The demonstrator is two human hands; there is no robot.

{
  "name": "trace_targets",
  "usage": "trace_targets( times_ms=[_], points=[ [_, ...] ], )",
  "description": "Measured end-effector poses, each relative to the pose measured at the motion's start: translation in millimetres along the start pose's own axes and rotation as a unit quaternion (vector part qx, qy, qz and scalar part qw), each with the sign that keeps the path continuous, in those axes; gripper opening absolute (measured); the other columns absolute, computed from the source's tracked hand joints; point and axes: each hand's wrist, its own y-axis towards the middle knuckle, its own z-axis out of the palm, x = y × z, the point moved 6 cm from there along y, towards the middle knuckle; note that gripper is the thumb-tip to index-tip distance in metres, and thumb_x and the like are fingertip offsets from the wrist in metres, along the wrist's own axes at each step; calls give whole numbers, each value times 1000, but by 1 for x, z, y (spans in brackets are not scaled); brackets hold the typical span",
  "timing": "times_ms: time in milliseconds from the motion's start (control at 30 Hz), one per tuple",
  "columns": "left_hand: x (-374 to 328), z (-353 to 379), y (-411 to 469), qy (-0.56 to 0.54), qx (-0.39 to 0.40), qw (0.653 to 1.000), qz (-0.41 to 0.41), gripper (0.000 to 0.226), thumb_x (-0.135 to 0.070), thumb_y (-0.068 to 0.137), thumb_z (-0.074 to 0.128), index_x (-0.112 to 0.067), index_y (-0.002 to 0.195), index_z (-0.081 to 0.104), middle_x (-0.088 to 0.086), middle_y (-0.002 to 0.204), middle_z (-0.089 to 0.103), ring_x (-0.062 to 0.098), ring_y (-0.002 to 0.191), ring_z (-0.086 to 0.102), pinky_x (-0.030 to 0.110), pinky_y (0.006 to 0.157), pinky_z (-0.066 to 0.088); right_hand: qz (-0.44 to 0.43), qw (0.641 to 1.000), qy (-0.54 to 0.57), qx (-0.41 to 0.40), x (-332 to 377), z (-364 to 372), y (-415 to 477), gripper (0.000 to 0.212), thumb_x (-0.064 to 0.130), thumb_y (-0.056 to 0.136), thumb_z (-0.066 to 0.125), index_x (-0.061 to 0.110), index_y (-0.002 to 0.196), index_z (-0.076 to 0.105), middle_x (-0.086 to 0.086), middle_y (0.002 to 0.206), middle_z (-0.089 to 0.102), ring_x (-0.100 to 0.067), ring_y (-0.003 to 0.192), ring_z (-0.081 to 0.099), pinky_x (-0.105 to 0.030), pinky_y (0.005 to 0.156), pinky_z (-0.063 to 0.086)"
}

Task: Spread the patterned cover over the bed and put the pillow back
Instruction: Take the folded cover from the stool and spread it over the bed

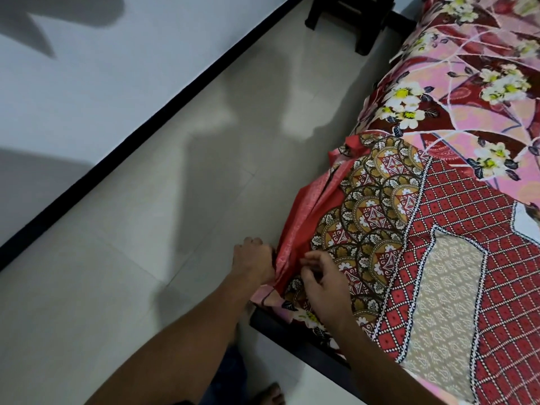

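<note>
Across the near part of the bed (295, 331) lies the patterned cover (455, 258): red diamond grid, beige patches, a gold scalloped border along the side. Its border edge hangs over the bed's side, bunched, with the plain red underside folded out. Left hand (254, 258) is closed in a fist on that red fold at the bed's edge, gripping it. Right hand (324, 285) sits on the scalloped border just beside the left, fingers bent down onto the cloth; cannot tell if it pinches the cloth or only touches it. Beyond the cover, a floral sheet (467, 83) in pink and maroon with white flowers covers the far part of the bed. Pale tiled floor (175, 214) runs alongside, up to a white wall (102, 68) with a black skirting (152, 124). A dark stool (350, 21) stands at the top by the bed. A bare foot (271, 394) shows on the floor at the bottom.
</note>
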Motion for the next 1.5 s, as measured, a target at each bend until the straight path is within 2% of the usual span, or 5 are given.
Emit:
trace_targets(
  times_ms=[233, 400, 800, 967, 1500],
  points=[
    [7, 10, -4, -224, 43, 973, 21, 18, -33, 82, 68, -23, 97, 73, 4, 93, 75, 22, 84, 70, 28, 68, 54, -10, 999, -14, -40, 8, 1, 3, 16, 23, 94, 64, 26, 110, 64, 15, 98, 69, 0, 90, 65, -41, 83, 57],
    [2, 7, -13, -521, -3, 853, 27, 17, -10, 88, 62, -22, 87, 73, -6, 79, 74, 10, 73, 68, 27, 68, 55, -3, 990, -140, -13, 40, 13, 11, 88, 81, 74, 60, 30, 143, 39, 10, 125, 64, -13, 111, 64, -38, 97, 54],
    [1, 10, -30, -720, 13, 684, -118, 14, -5, 98, 56, -16, 105, 61, 1, 83, 70, 7, 57, 64, 19, 50, 47, -48, 984, -149, -86, 16, -10, 3, 62, 7, 90, 60, 31, 145, 47, 5, 106, 58, -12, 81, 60, -28, 73, 54],
    [-4, 8, -32, -728, 35, 677, -105, 22, -17, 99, 50, -14, 101, 71, 6, 80, 66, 14, 63, 57, 26, 56, 39, -42, 979, -196, -34, 21, 1, 7, 10, 29, 88, 67, 23, 91, 75, 1, 101, 54, -16, 84, 56, -30, 71, 51],
    [-10, 0, -48, -707, 40, 703, -66, 18, -20, 94, 69, -4, 103, 73, -4, 71, 69, 6, 59, 60, 19, 56, 47, -11, 995, -97, 38, 7, 10, 7, 22, 40, 91, 67, 20, 93, 76, 3, 102, 53, -14, 94, 58, -37, 88, 55]
  ],
)
